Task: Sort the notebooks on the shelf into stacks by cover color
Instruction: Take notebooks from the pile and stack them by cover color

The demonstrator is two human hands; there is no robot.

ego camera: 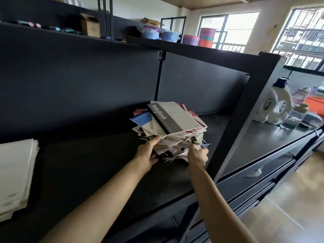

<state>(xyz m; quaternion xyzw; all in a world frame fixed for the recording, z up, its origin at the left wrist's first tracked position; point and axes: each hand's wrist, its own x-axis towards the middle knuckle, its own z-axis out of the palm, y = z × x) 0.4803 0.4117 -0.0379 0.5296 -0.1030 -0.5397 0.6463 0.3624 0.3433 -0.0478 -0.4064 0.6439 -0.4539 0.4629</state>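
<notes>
A messy pile of notebooks (pixel 177 137) lies on the black shelf (pixel 108 169), right of centre. Its top notebook (pixel 172 118) has a grey spine band reading "Notebook" and a pale cover. Blue and red covers stick out on the pile's left and back. My left hand (pixel 149 153) grips the pile's lower left side, thumb on top of the edges and fingers underneath. My right hand (pixel 198 155) pinches notebook corners at the pile's front right.
A stack of pale notebooks (pixel 15 174) sits at the shelf's left edge. A black upright post (pixel 245 111) bounds the shelf on the right. Beyond it, a white jug (pixel 273 106) and bottles stand on the neighbouring shelf. Boxes and tubs line the top shelf.
</notes>
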